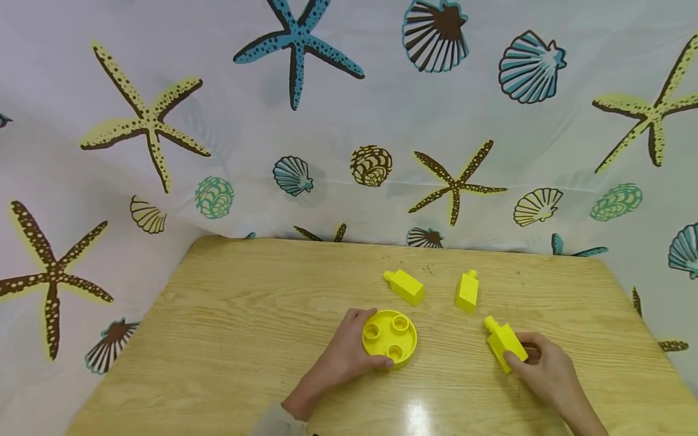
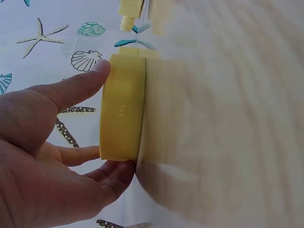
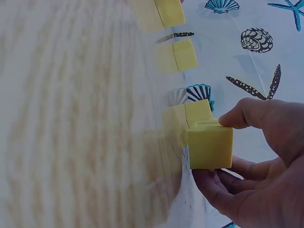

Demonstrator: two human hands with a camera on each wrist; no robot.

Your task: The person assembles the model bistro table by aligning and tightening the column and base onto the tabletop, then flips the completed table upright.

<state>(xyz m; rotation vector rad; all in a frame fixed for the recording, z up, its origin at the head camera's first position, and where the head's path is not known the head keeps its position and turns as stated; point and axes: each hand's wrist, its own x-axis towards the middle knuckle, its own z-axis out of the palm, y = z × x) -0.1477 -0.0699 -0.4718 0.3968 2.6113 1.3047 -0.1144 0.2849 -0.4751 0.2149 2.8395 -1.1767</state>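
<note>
My left hand grips the rim of a round yellow base with three round sockets, thumb on the near side and fingers on the far side. In the left wrist view the base stands flat on the tabletop. To the right, my right hand pinches a yellow square block with a threaded peg end between thumb and fingers, its peg pointing away to the far left. The right wrist view shows the block's square end close to the table surface. All three sockets hold nothing.
Two more yellow pegged blocks lie beyond the hands: one block behind the base, another block between base and right hand. The wooden table ends at a white cloth printed with starfish and shells.
</note>
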